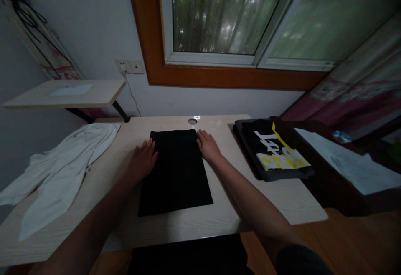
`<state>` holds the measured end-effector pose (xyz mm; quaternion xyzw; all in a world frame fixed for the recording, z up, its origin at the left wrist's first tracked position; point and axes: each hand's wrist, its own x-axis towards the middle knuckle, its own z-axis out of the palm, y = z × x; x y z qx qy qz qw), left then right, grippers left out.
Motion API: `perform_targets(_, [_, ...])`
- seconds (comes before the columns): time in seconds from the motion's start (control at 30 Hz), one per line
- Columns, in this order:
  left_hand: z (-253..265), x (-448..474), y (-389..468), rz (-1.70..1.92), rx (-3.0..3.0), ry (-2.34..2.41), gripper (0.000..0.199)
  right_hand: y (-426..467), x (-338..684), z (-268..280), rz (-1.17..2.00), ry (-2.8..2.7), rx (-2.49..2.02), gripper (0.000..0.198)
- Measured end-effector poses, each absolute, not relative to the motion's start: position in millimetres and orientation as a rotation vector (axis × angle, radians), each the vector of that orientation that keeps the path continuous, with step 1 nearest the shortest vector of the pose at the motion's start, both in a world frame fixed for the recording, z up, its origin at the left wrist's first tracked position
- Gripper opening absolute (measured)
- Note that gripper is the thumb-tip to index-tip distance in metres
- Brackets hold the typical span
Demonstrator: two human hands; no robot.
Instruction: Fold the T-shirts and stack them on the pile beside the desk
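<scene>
A flat black rectangle of what looks like folded cloth [177,175] lies on the pale wooden table [238,212] in front of me. My left hand [144,158] rests at its upper left edge, fingers stretched out and partly over the cloth. At the upper right edge lies my right hand [208,145], flat, with its fingertips touching the border. Neither hand grips anything. To the right sits a stack of folded dark clothes [250,154], the top one printed in white and yellow.
A crumpled white garment [72,154] spreads over the table's left side, below a raised shelf [106,89] bearing a paper sheet. Behind the table are a socket with a plugged-in cable [122,66] and a window [219,20]. White paper [351,158] lies on a dark surface at right.
</scene>
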<state>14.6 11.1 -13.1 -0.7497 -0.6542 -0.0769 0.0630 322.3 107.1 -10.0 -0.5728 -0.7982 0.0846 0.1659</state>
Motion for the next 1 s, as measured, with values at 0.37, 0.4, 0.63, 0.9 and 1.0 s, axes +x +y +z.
perform_targets(0.37, [3.8,85.6,-58.8,-0.265,-2.487,-1.727,0.054,-10.2,277.6,11.8,0.286,-2.407,-1.289,0.057])
perform_targets(0.4, [0.7,88.2,-63.3,-0.271,-2.484,-1.734,0.055,-19.5,275.9,10.4,0.282,-2.438,-1.265,0.059])
perform_targets(0.63, [-7.6,76.1,-81.0,-0.34,-2.442,-1.771,0.058,-34.3,290.5,1.4,0.229,-2.499,-1.232,0.064])
perform_targets(0.9, [-9.3,57.7,-97.0,-0.363,-2.407,-1.785,0.058,-39.9,314.0,-0.1,0.207,-2.505,-1.251,0.067])
perform_targets(1.0, [-10.2,54.6,-98.9,-0.354,-2.406,-1.785,0.057,-38.5,323.6,-1.4,0.188,-2.512,-1.263,0.066])
